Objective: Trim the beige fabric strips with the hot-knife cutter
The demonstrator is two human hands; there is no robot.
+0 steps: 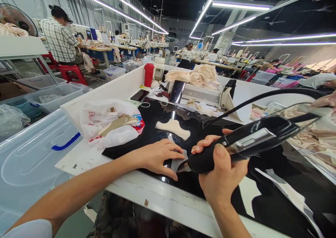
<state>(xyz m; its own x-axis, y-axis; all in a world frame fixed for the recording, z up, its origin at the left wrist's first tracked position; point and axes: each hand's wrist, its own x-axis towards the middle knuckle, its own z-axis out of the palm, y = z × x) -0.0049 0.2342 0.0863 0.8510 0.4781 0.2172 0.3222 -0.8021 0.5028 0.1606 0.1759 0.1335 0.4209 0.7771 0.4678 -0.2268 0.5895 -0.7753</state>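
Note:
My left hand (162, 157) lies on the black tabletop with its fingers spread, touching a small translucent whitish piece (176, 163). My right hand (223, 171) is closed around the black grip of what looks like a corded iron (249, 140) with a silver panel. Its pointed metal tip rests at or just above the whitish piece, close to my left fingertips; contact is unclear. Beyond my hands lies a cream, curved stack of cut fabric (173, 128). A white cut piece (249, 195) lies to the right of my right wrist.
A plastic bag (112, 122) holding cut pieces sits left. Phones (177, 91), a red cup (148, 75) and a fabric pile (195, 76) stand at the back. A black cable (252, 99) arches right. Blue-lidded bins and a seated person (61, 38) are left.

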